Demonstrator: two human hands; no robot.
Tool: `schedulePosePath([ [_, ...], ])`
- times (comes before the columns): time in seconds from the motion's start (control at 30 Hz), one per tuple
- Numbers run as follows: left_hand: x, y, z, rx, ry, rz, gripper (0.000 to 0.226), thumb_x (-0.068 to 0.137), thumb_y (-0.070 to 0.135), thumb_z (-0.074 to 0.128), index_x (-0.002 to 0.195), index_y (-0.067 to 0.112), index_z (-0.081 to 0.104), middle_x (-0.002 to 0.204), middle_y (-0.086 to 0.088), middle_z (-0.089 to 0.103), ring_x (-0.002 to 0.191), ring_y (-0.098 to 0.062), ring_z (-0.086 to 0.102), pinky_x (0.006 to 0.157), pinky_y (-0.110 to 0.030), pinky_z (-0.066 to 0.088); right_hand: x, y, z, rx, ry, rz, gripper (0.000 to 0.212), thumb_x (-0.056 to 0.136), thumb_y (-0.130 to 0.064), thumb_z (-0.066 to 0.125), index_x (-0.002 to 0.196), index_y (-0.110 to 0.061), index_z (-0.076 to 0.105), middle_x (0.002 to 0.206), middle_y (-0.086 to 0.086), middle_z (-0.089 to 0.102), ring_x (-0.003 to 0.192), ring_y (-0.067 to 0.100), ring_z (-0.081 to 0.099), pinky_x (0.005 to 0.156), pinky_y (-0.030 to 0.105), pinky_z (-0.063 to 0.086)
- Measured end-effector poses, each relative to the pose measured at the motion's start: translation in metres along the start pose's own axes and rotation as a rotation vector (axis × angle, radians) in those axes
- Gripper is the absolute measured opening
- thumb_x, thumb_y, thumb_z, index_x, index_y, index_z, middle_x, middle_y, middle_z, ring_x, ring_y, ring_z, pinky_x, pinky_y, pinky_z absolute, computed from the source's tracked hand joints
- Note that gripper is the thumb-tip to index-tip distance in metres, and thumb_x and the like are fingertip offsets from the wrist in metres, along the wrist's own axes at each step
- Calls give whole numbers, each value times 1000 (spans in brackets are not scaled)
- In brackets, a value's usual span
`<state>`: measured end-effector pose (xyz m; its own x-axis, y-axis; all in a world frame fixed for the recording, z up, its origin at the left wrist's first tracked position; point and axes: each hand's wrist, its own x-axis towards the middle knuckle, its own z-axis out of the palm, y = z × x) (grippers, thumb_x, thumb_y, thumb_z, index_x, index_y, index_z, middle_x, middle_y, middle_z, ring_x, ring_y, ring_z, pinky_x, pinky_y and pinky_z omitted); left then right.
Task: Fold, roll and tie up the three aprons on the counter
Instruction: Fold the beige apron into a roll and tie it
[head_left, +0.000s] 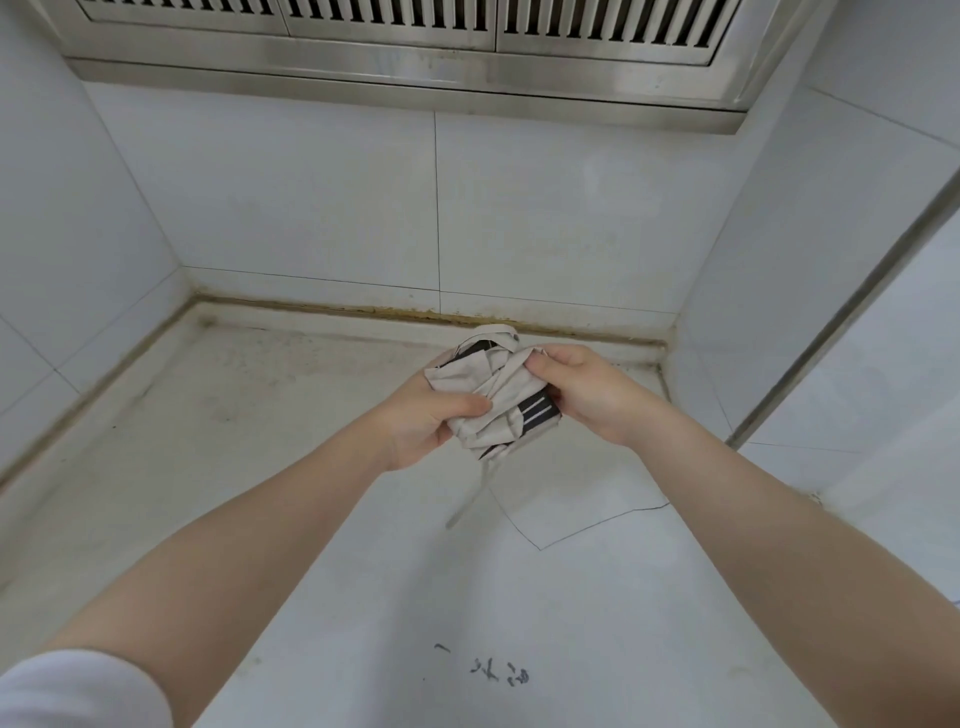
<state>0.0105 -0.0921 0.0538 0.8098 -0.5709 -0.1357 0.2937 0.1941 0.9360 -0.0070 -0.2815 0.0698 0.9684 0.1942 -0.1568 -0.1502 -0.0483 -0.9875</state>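
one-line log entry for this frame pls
left hand: grips apron bundle | right hand: pinches it | strap: hanging loose | bundle: above counter

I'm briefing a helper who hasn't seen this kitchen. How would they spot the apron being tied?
Look below the steel hood, above the white counter near its back right corner. There the left hand and right hand grip a beige apron bundle with dark striped trim, one strap dangling.

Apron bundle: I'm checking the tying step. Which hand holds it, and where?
Both. The left hand grips the rolled apron on its left side; the right hand pinches its upper right edge. A strap dangles below.
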Motion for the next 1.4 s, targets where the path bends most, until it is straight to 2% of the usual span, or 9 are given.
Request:
schedulePosePath([
  [0.13, 3, 4, -13, 206, 19, 35, 52, 70, -9, 71, 117, 9, 57, 104, -4, 68, 95, -16, 65, 80, -27, 53, 0, 1, 3, -38, 44, -39, 20, 98, -6, 44, 105, -12, 61, 90, 3, 64, 79, 14, 60, 69, 25, 47],
  [0.27, 9, -1, -12, 733, 367, 125, 38, 72, 5, 77, 100, 20, 56, 90, 7, 61, 79, -14, 58, 70, -26, 47, 1, 1, 7, -213, 182, -139, 22, 91, 2, 54, 100, -18, 57, 90, 0, 64, 67, 1, 60, 62, 14, 47],
  [0.43, 7, 0, 7, 361, 252, 54, 54, 78, -15, 56, 112, 28, 51, 99, 5, 59, 87, -10, 60, 67, -24, 56, 2, -2, 19, -574, 106, -314, 36, 86, 7, 51, 114, -13, 60, 101, -6, 64, 77, -12, 58, 78, 10, 46],
  [0.57, 4, 9, 0, 515, 117, 44, 33, 82, 2, 67, 109, 18, 59, 87, 10, 63, 70, 5, 60, 61, -10, 46, 1, -4, 11, -585, 177, -297, 38, 90, 5, 45, 120, -14, 58, 111, -2, 64, 100, 8, 59, 91, 21, 45],
  [0.8, 5, -7, 13, 464, 214, 30, 37, 83, 23, 70, 115, 12, 56, 109, -4, 66, 99, -17, 63, 86, -30, 51, 8, -2, 13, -740, 565, -238, 13, 85, -7, 59, 96, -13, 54, 102, 0, 50, 89, 12, 46, 70, 20, 30],
  [0.97, 9, -12, 20, 666, 329, 145, 50, 81, 19, 72, 118, 21, 38, 88, -4, 63, 78, -18, 60, 75, -31, 48, 4, -10, 12, -901, 461, -195, 16, 84, -8, 56, 99, -11, 60, 85, 1, 60, 80, 17, 52, 72, 29, 44],
  [1.07, 11, -11, 16, 744, 399, 177, 48, 80, 19, 73, 107, 23, 34, 81, -7, 64, 69, -21, 57, 66, -32, 45, 5, -22, 11, -685, 460, 21, 7, 82, -11, 55, 77, -11, 59, 69, 4, 56, 68, 17, 50, 61, 26, 36],
  [1.17, 12, -8, 15, 792, 462, 182, 44, 79, 22, 73, 102, 20, 35, 71, 2, 55, 61, -14, 50, 55, -25, 38, 1, -26, 13, -65, 305, 259, 22, 83, -12, 49, 61, -10, 51, 61, 4, 58, 61, 18, 54, 63, 27, 40],
  [1.4, 9, 7, 14, 808, 541, 229, 41, 80, 25, 73, 101, 18, 39, 76, 10, 53, 70, -12, 53, 54, -13, 38, 0, -9, 18, 630, 165, 101, 29, 96, -18, 39, 82, -12, 63, 72, -3, 70, 72, 13, 58, 75, 26, 42],
])
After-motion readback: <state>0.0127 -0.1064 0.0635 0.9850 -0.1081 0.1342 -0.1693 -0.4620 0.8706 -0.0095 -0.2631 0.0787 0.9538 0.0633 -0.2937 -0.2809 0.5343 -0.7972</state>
